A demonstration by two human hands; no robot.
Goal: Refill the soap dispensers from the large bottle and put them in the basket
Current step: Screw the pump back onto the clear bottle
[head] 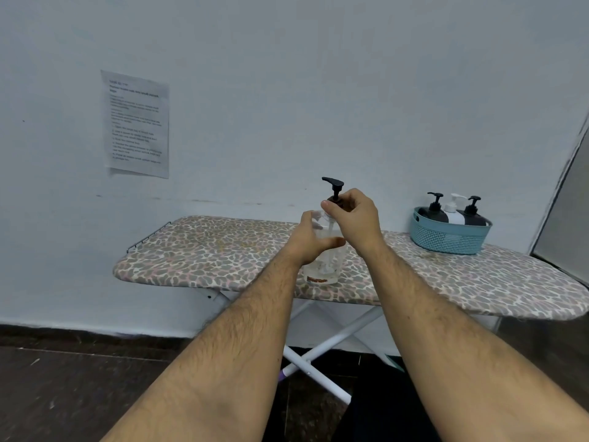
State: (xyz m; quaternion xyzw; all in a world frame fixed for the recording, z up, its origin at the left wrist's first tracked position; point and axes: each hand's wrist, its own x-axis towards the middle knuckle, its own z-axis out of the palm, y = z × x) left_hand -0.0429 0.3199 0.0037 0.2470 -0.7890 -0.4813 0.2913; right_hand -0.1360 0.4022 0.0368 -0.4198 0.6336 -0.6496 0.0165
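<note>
Pump collar being turned on the clear dispenser

Left hand (307, 240) grips the clear dispenser (323, 266) upright on the ironing board (204, 250); right hand (352, 215) pinches its pump collar (335, 202). Best hold the body still and twist squarely. The basket (446, 239) holds 3 dispensers.

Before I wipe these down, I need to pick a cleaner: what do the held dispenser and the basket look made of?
Clear dispenser: see-through and glossy, plastic or glass, I cannot tell which; the fingers show through it. Its black pump looks like matte plastic. Teal basket: moulded plastic, judging by its even perforated weave pattern and smooth rim.
</note>
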